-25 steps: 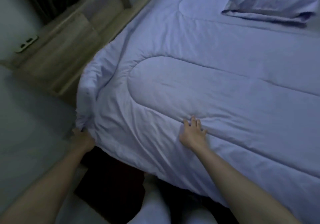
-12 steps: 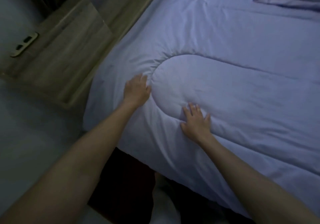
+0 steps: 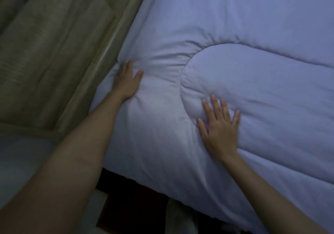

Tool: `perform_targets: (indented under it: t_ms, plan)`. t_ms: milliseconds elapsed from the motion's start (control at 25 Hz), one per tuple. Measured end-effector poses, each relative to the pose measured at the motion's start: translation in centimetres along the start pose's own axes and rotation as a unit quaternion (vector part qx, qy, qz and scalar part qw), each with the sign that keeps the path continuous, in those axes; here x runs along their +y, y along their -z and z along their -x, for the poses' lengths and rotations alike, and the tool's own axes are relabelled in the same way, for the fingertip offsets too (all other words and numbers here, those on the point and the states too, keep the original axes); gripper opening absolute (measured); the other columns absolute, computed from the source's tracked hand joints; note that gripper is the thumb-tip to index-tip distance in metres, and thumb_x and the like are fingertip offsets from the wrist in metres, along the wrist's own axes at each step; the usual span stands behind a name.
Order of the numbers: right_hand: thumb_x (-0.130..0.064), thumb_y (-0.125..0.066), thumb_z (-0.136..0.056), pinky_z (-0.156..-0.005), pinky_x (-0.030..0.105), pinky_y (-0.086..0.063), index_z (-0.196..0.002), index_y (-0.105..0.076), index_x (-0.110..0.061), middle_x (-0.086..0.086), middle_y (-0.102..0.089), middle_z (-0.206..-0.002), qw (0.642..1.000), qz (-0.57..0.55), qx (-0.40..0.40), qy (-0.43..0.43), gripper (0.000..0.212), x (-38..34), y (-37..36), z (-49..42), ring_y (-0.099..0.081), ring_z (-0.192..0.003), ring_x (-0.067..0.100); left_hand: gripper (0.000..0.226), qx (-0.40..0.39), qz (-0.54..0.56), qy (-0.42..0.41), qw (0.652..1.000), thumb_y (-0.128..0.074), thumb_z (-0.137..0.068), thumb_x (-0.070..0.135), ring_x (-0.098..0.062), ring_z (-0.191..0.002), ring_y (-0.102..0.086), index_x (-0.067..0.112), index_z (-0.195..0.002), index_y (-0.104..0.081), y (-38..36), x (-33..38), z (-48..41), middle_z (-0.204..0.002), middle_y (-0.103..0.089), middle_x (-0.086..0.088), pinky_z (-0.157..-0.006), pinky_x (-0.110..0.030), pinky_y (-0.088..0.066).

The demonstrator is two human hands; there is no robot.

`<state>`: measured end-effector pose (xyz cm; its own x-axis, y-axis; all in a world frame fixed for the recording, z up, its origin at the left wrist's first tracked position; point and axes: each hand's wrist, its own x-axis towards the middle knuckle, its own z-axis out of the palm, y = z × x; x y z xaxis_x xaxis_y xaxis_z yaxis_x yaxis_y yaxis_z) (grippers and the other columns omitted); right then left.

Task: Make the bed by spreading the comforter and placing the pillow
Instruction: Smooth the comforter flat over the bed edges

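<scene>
A pale lavender quilted comforter (image 3: 244, 25) lies spread over the bed and fills most of the view. My left hand (image 3: 126, 81) rests flat with fingers apart at the comforter's left edge, beside the wooden side rail. My right hand (image 3: 219, 125) lies flat, fingers spread, on the rounded end of a stitched padded panel (image 3: 253, 81). Neither hand holds fabric. Creases run between my left hand and the panel. The pillow is out of view.
A wooden bed rail (image 3: 101, 56) runs diagonally along the comforter's left side, with a wooden cabinet (image 3: 47, 43) beyond it. The comforter's near edge hangs over a dark gap (image 3: 133, 203) under the bed. Pale floor (image 3: 19, 163) shows at lower left.
My left hand let go of the comforter's corner, came up onto the top, then slid left to the edge by the rail. My right hand stayed flat. The view moved closer; the pillow left the frame.
</scene>
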<state>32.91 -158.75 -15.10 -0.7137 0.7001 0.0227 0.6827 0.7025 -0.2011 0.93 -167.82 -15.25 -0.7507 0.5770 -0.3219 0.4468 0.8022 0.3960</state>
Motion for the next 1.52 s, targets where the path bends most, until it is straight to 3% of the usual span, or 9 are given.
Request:
perform_targets:
  t_ms: [160,320,480,680,920,1040,1240,1440,1520]
  plan:
    - [-0.042,-0.035,-0.088,-0.11,0.06,-0.02,-0.139,-0.046,-0.019,0.005,-0.042,-0.15,0.998,-0.054,0.024,-0.002,0.057,1.4,1.5,-2.1,-0.037,-0.14,0.026,0.093,-0.091,0.223,0.156,0.958,-0.027,-0.085,0.072,-0.023,-0.146,-0.02,0.006,-0.15,-0.02,-0.6,-3.7,1.8,-0.158,-0.021,-0.011,-0.12,-0.037,-0.013]
    - [-0.043,-0.031,-0.093,-0.114,0.056,-0.011,-0.145,-0.037,-0.021,0.002,-0.03,-0.157,0.986,-0.113,0.033,-0.12,0.057,1.3,3.0,-10.2,-0.022,-0.146,0.024,0.053,0.02,0.068,0.186,0.98,-0.031,-0.101,0.037,-0.039,-0.126,-0.048,-0.002,-0.13,-0.052,-0.1,-4.3,4.6,-0.137,-0.049,-0.028,-0.105,-0.039,-0.037]
    - [-0.044,-0.03,-0.098,-0.115,0.056,-0.004,-0.151,-0.021,-0.026,0.0,-0.016,-0.161,0.995,-0.057,-0.053,-0.063,0.057,-0.1,1.1,-11.9,-0.011,-0.149,0.023,0.038,0.224,0.0,-0.028,0.974,-0.036,-0.095,0.02,-0.036,-0.114,-0.056,0.005,-0.122,-0.058,-1.2,2.9,6.8,-0.128,-0.059,-0.019,-0.097,-0.041,-0.042]
    - [-0.044,-0.035,-0.094,-0.115,0.054,-0.015,-0.148,-0.03,-0.026,0.0,-0.027,-0.158,0.972,-0.01,0.019,-0.235,0.057,12.9,2.1,-3.3,-0.021,-0.146,0.025,0.049,0.174,0.013,-0.255,0.951,-0.032,-0.093,0.028,-0.031,-0.126,-0.054,0.006,-0.127,-0.058,-9.8,18.2,11.4,-0.133,-0.058,-0.014,-0.105,-0.049,-0.04]
    - [-0.037,-0.03,-0.095,-0.111,0.053,-0.021,-0.147,-0.033,-0.023,0.008,-0.031,-0.156,0.891,0.038,0.081,-0.446,0.053,28.8,4.9,15.2,-0.028,-0.142,0.033,0.057,0.016,-0.107,-0.517,0.849,-0.036,-0.092,0.039,-0.025,-0.136,-0.043,0.009,-0.139,-0.047,-20.5,28.2,22.3,-0.146,-0.047,-0.008,-0.113,-0.047,-0.03]
    - [-0.034,-0.029,-0.097,-0.109,0.063,-0.018,-0.148,-0.028,-0.023,0.011,-0.025,-0.158,0.846,0.04,0.08,-0.525,0.053,32.4,6.0,20.5,-0.024,-0.144,0.034,0.059,0.035,-0.15,-0.458,0.876,-0.04,-0.091,0.045,-0.025,-0.137,-0.042,0.012,-0.14,-0.046,-20.1,24.7,20.2,-0.147,-0.046,-0.008,-0.114,-0.045,-0.023]
    - [-0.032,-0.034,-0.09,-0.113,0.066,-0.008,-0.15,-0.023,-0.014,0.012,-0.019,-0.159,0.678,-0.148,0.135,-0.707,0.063,31.9,8.7,16.1,-0.016,-0.147,0.03,0.07,0.119,-0.175,-0.147,0.966,-0.029,-0.092,0.05,-0.033,-0.139,-0.035,0.006,-0.146,-0.032,-13.2,11.9,15.6,-0.151,-0.037,-0.017,-0.113,-0.049,-0.023]
    - [-0.026,-0.053,-0.084,-0.108,0.065,-0.029,-0.138,-0.034,-0.028,0.011,-0.046,-0.147,0.973,-0.175,0.038,-0.144,0.057,11.3,4.0,10.3,-0.041,-0.136,0.032,0.073,0.162,-0.076,0.223,0.958,-0.03,-0.095,0.045,-0.033,-0.147,-0.008,0.0,-0.15,-0.013,-8.7,5.3,17.4,-0.16,-0.012,-0.014,-0.117,-0.055,-0.005]
    - [-0.035,-0.045,-0.087,-0.108,0.06,-0.028,-0.138,-0.043,-0.026,0.005,-0.045,-0.148,0.996,-0.062,-0.011,0.059,0.052,8.6,2.4,10.4,-0.043,-0.136,0.026,0.071,0.169,-0.034,0.297,0.939,-0.031,-0.097,0.043,-0.033,-0.148,-0.004,-0.001,-0.15,-0.012,-8.3,7.9,18.2,-0.16,-0.007,-0.015,-0.118,-0.054,-0.001]
